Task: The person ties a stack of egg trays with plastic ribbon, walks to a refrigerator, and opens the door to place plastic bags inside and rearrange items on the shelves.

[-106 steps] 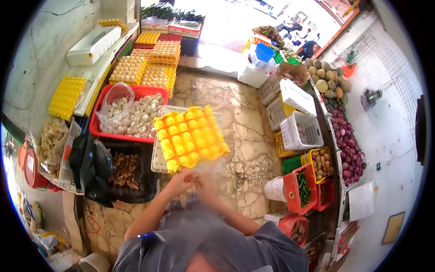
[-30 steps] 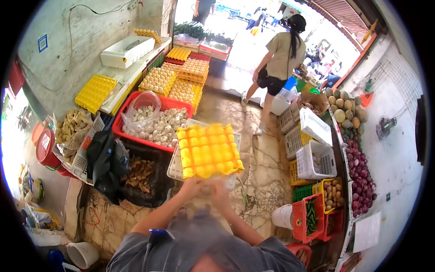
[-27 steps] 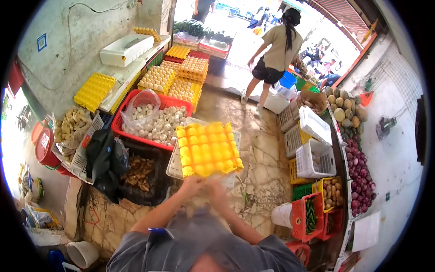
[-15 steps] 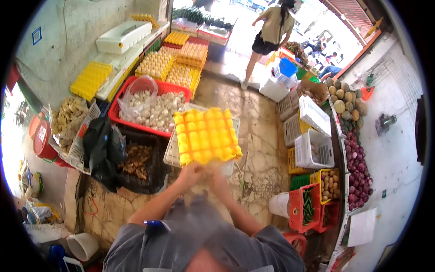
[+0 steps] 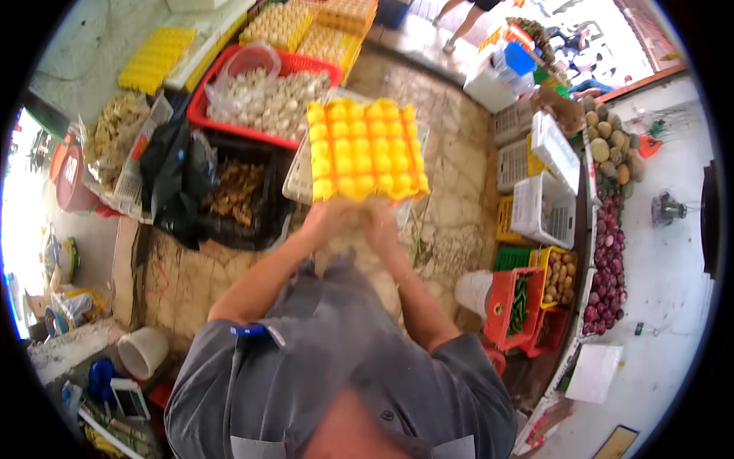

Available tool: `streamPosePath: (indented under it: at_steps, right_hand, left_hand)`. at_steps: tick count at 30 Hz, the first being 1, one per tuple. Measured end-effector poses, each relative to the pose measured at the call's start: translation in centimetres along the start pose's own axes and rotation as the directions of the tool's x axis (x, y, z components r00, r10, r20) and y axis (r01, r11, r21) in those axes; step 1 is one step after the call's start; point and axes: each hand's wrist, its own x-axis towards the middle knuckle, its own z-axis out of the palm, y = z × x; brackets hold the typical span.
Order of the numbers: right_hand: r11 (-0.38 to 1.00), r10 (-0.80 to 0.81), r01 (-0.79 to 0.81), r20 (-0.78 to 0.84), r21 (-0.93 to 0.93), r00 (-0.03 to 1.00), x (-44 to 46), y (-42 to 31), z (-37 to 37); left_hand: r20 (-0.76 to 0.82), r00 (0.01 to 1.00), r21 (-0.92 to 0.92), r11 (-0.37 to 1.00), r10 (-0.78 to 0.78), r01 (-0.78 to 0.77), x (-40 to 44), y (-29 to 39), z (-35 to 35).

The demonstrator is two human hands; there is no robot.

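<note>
A yellow egg tray (image 5: 367, 153) with rows of rounded cups is held out in front of my body. My left hand (image 5: 327, 217) grips its near edge, left of the middle. Close beside it, my right hand (image 5: 380, 223) is closed on the same edge; the fingertips of both hands are hidden at the tray. Beyond and partly beneath the tray in view is a pale plastic crate (image 5: 300, 174). To the left of it stands a red basket (image 5: 200, 107) of garlic (image 5: 294, 103) with a clear plastic bag (image 5: 251, 69) on top.
A black bag (image 5: 174, 164) hangs by a dark crate of ginger (image 5: 233, 187) on the left. Egg trays (image 5: 325, 42) sit at the back. Along the right stand a white crate (image 5: 539, 206), a red crate (image 5: 508, 310) of green peppers and a white bucket (image 5: 474, 291). A person's legs (image 5: 459, 27) show at the doorway.
The view has tipped downward, so the surroundings and the tray sit differently in it. Both hands still hold the egg tray. Only the legs of the person at the doorway remain visible.
</note>
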Motion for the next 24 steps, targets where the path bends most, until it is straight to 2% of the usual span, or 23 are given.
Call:
streamPosePath:
  at_steps: [1,3,5,11,14,16,19,22,24]
  right_hand:
    - [0.999,-0.031,0.032,-0.026,0.020,0.999,0.7,-0.5,-0.5]
    - [0.997,0.024,-0.026,0.026,0.077,0.999,1.0,-0.5,-0.8]
    - [0.994,0.044,-0.049,0.055,0.095,0.998,1.3,-0.5,-0.9]
    - [0.993,0.048,-0.057,0.087,0.103,0.995,1.7,-0.5,-1.1]
    - [0.991,0.049,-0.062,0.105,0.121,0.993,1.5,0.1,-0.9]
    - [0.986,0.068,-0.084,0.117,0.143,0.991,1.4,0.6,-0.8]
    - [0.912,0.265,-0.313,0.201,0.266,0.943,1.1,1.5,-0.7]
    - [0.931,0.199,-0.254,0.218,0.261,0.955,0.8,2.6,-0.4]
    - [0.928,0.210,-0.269,0.233,0.259,0.950,1.0,2.2,-0.6]
  left_hand:
    - [0.022,0.999,0.026,0.999,0.025,-0.026,0.1,0.5,-0.4]
    - [0.061,0.993,0.067,0.992,0.102,-0.106,0.9,3.5,-2.2]
    - [0.083,0.986,0.107,0.982,0.147,-0.155,1.1,3.5,-2.3]
    - [0.114,0.979,0.202,0.961,0.167,-0.187,1.1,1.2,-1.3]
    - [0.056,0.995,0.243,0.966,0.082,-0.093,1.0,-0.1,0.3]
    - [-0.022,0.997,0.164,0.984,0.071,-0.066,0.7,-1.1,1.4]
    - [-0.081,0.996,0.095,0.995,0.045,-0.037,0.5,-1.2,1.8]
    - [-0.118,0.993,0.064,0.998,0.018,-0.011,0.5,-0.5,1.7]
    - [-0.131,0.991,0.045,0.999,0.022,-0.016,0.5,-0.3,1.6]
